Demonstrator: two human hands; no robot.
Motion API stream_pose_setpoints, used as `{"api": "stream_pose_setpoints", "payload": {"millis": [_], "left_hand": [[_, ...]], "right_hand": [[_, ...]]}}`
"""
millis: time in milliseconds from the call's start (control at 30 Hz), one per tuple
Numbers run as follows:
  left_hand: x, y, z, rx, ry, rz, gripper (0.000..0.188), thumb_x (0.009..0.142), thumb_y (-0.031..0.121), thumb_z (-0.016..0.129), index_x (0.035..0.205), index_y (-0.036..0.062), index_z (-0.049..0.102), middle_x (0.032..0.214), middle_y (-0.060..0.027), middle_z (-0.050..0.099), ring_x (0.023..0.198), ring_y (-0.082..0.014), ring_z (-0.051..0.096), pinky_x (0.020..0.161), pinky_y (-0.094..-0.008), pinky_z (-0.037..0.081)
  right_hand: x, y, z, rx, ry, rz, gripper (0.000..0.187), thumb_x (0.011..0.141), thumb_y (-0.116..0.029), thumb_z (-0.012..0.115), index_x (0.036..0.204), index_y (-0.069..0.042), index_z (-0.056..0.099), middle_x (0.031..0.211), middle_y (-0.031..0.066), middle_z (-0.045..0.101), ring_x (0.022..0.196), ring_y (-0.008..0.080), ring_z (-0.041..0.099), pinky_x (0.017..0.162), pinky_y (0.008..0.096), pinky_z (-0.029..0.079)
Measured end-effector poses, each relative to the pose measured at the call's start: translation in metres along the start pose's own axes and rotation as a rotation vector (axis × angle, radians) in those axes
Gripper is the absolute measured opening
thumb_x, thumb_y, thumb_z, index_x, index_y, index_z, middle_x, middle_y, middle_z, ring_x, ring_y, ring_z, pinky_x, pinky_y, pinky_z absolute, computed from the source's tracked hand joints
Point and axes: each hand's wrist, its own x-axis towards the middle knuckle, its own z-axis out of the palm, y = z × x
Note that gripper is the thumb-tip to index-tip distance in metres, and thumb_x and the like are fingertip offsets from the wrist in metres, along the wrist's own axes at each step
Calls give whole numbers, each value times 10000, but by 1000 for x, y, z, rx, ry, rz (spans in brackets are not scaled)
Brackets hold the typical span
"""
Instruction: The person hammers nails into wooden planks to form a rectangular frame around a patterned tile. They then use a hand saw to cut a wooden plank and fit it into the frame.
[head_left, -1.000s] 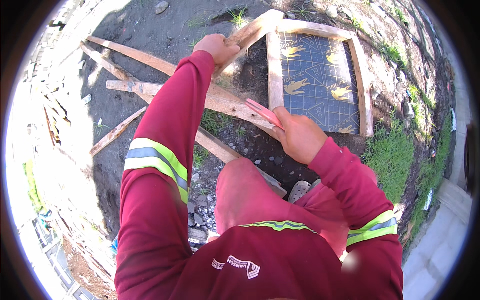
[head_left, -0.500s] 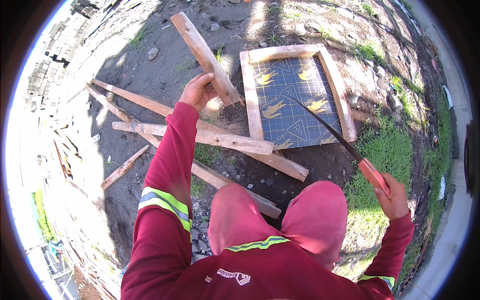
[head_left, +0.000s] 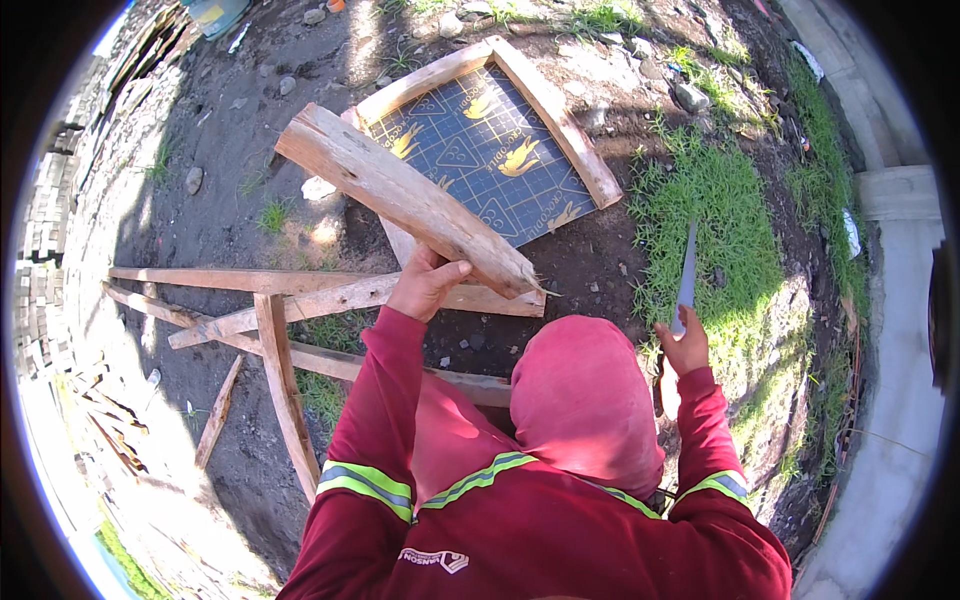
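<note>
My left hand (head_left: pixel 424 284) grips a thick wooden stake (head_left: pixel 400 195) from below and holds it up off the ground, its sharpened splintered tip (head_left: pixel 528 288) pointing toward me on the right. My right hand (head_left: pixel 686 347) is closed on the handle of a long machete (head_left: pixel 686 275), its blade upright over the grass. Both arms wear red sleeves with reflective bands. A red hood (head_left: pixel 580 395) covers the middle lower view and hides the ground under it.
A square wooden frame with a dark blue patterned panel (head_left: pixel 485 150) lies on the dirt ahead. Several long planks (head_left: pixel 280 310) cross on the ground at left. A grass patch (head_left: pixel 715 220) is at right, a concrete kerb (head_left: pixel 895 200) beyond it, stacked bricks (head_left: pixel 50 230) far left.
The view swung right. My left hand lifted the stake's pointed end toward me. My right hand pulled the machete back from the wood and now holds it upright by the grass.
</note>
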Motion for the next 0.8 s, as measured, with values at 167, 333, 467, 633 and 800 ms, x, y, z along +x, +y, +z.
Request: {"api": "stream_pose_setpoints", "payload": {"millis": [167, 333, 467, 633, 800], "left_hand": [[15, -33, 47, 163, -100, -110, 458, 861, 65, 683, 1290, 25, 528, 1209, -67, 622, 1168, -187, 553, 1020, -350, 415], [32, -47, 65, 232, -55, -134, 421, 868, 70, 668, 1267, 8, 550, 1177, -75, 639, 1106, -179, 585, 980, -337, 440], [9, -51, 70, 627, 68, -142, 479, 834, 137, 697, 1269, 7, 545, 1190, -113, 632, 1111, -261, 591, 996, -372, 427], [-47, -13, 8, 1797, 499, 133, 659, 727, 264, 759, 1298, 59, 503, 1266, -138, 553, 1236, -319, 492, 1077, -457, 340], [-47, 27, -60, 2084, 154, -265, 554, 743, 232, 740, 1240, 122, 522, 1198, -115, 569, 1205, -303, 516, 1091, -521, 310]], "right_hand": [[73, -173, 14, 176, -184, -907, 840, 737, -352, 793, 1370, 51, 415, 1302, 219, 549, 1193, 353, 553, 1011, 400, 429], [94, -241, 44, 169, -608, -755, 794, 696, -268, 806, 1331, 40, 443, 1216, 248, 587, 1120, 369, 593, 941, 395, 465], [110, -231, 68, 116, -623, -726, 664, 691, -213, 809, 1236, 8, 501, 1122, 233, 614, 1053, 392, 601, 910, 427, 469], [149, -212, 77, -107, -360, -911, 582, 704, -137, 782, 1215, -40, 522, 1135, 180, 600, 1096, 375, 556, 949, 432, 438], [177, -212, 59, -436, -258, -1008, 553, 696, -102, 772, 1197, -81, 541, 1143, 112, 600, 1133, 313, 533, 991, 411, 387]]}}
